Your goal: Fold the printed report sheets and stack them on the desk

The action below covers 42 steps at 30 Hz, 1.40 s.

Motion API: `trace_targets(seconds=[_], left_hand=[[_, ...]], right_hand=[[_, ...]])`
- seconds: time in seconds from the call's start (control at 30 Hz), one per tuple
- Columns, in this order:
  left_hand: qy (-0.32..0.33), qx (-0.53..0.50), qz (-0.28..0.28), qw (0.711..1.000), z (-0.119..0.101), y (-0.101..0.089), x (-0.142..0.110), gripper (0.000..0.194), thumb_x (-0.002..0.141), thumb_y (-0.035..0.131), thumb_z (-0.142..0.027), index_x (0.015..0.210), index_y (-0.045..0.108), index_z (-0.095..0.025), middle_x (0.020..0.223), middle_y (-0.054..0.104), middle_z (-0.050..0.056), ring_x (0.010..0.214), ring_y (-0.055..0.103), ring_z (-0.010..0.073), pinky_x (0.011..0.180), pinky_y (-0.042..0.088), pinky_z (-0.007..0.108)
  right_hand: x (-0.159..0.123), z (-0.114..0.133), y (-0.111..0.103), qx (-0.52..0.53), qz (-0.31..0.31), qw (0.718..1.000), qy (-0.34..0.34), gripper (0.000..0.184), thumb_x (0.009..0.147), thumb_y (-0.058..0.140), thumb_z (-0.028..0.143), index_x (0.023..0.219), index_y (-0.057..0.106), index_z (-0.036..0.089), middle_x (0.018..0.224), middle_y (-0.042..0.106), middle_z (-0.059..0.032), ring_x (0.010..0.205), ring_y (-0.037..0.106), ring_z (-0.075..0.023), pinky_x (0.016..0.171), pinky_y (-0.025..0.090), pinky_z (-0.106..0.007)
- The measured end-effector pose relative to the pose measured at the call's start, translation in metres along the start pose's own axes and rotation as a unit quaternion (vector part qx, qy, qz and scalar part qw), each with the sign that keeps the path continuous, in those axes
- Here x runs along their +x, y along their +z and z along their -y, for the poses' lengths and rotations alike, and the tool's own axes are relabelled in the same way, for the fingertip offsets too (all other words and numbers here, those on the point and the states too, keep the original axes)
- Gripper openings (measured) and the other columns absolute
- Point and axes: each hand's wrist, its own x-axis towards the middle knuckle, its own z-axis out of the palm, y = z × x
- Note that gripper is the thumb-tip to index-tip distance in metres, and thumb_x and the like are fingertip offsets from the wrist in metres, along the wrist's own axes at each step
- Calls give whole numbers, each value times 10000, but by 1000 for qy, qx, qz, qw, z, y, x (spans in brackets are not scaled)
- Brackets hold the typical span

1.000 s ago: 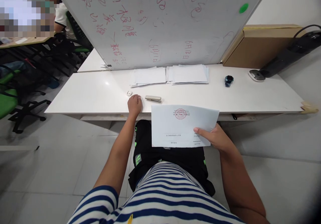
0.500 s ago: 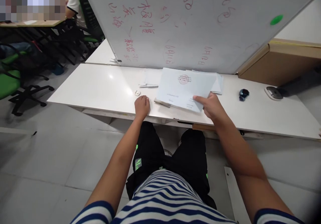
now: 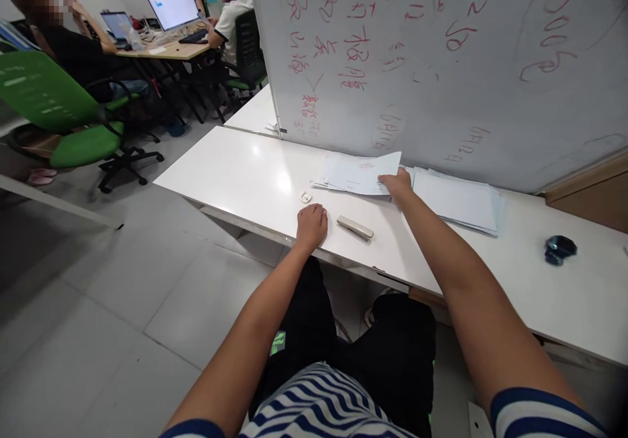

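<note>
My right hand (image 3: 398,184) pinches the right edge of a printed paper sheet (image 3: 366,175) with a red stamp. That sheet lies over the left paper pile (image 3: 321,184) at the back of the white desk, its right corner raised. My left hand (image 3: 313,225) rests at the desk's front edge with fingers curled in, and nothing shows in it. Close to it is a small white round object (image 3: 305,197). A beige stapler (image 3: 355,228) lies to the right of my left hand. Another stack of papers (image 3: 456,199) sits right of my right hand.
Behind the desk (image 3: 210,167) stands a whiteboard (image 3: 432,65) with red writing. A dark watch-like object (image 3: 560,250) lies far right, near a cardboard box (image 3: 593,186). At left are green chairs (image 3: 73,111) and people at a table (image 3: 171,49).
My right hand has carried the paper away from over the stapler to the pile at the back left. The stapler is now uncovered. My view has turned left; my left hand stays put.
</note>
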Motion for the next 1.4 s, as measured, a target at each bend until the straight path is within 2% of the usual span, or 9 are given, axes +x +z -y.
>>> trace_targets(seconds=[0.13, 0.23, 0.33, 0.5, 0.67, 0.8, 0.9, 1.07, 1.4], left_hand=[[-1, -4, 1, 1000, -1, -2, 0, 242, 932, 373, -255, 972, 608, -212, 1113, 627, 100, 1074, 543, 242, 959, 370, 428], [-4, -8, 1, 1000, -1, -3, 1, 260, 935, 361, -260, 1001, 606, -206, 1110, 628, 107, 1063, 548, 245, 956, 371, 430], [-6, -7, -1, 1000, 0, -4, 1, 261, 932, 367, -262, 1006, 610, -204, 1103, 632, 109, 1052, 553, 255, 944, 377, 430], [-6, -9, 3, 1000, 1, -3, 2, 261, 930, 363, -260, 996, 611, -207, 1090, 635, 109, 1050, 555, 258, 937, 382, 433], [-3, -8, 2, 1000, 1, -4, 3, 259, 928, 362, -260, 980, 609, -204, 1076, 642, 104, 1039, 560, 258, 932, 392, 431], [-2, -6, 0, 1000, 1, -5, 3, 259, 923, 364, -261, 983, 610, -207, 1081, 648, 96, 1037, 564, 257, 937, 398, 430], [1, -3, -1, 1000, 1, -5, 3, 262, 923, 361, -260, 976, 612, -209, 1088, 648, 95, 1034, 568, 254, 935, 402, 426], [11, -1, -3, 1000, 2, -5, 3, 269, 927, 353, -256, 984, 610, -199, 1061, 653, 97, 1025, 569, 250, 920, 409, 412], [-3, 6, 0, 1000, 2, -4, 4, 266, 922, 364, -251, 985, 617, -197, 1079, 655, 84, 1042, 565, 241, 936, 402, 398]], right_hand=[[-3, -4, -10, -121, -83, 986, -74, 819, 733, 588, 338, 1434, 213, 142, 1397, 408, -179, 1258, 429, -282, 1021, 386, -409], [-11, -18, -35, -209, -118, 964, -111, 684, 805, 503, 355, 1418, 273, 157, 1483, 278, -169, 1356, 280, -301, 1074, 297, -462], [-18, -43, -68, -272, -114, 949, -109, 514, 839, 435, 292, 1342, 416, 191, 1475, 315, -134, 1360, 274, -289, 1071, 290, -485], [-24, -81, -123, -321, -8, 942, -103, 595, 793, 539, 339, 1361, 440, 194, 1452, 382, -120, 1343, 328, -285, 1103, 262, -450], [-31, -88, -155, -325, 138, 932, -86, 690, 726, 634, 314, 1376, 442, 186, 1515, 300, -101, 1321, 388, -262, 1086, 296, -365], [-40, -82, -157, -414, 144, 892, -109, 640, 758, 606, 267, 1374, 452, 194, 1516, 303, -94, 1330, 379, -271, 1080, 294, -367], [-47, -78, -153, -464, 124, 867, -133, 486, 847, 509, 301, 1328, 505, 229, 1452, 419, -83, 1257, 461, -287, 1013, 359, -406], [-54, -67, -147, -537, 93, 827, -139, 383, 896, 355, 204, 1187, 587, 116, 1070, 652, -212, 960, 614, -309, 791, 437, -393], [-63, -72, -139, -556, -3, 815, -164, 353, 933, 343, 319, 1044, 625, 137, 878, 676, -156, 798, 613, -259, 636, 358, -305]])
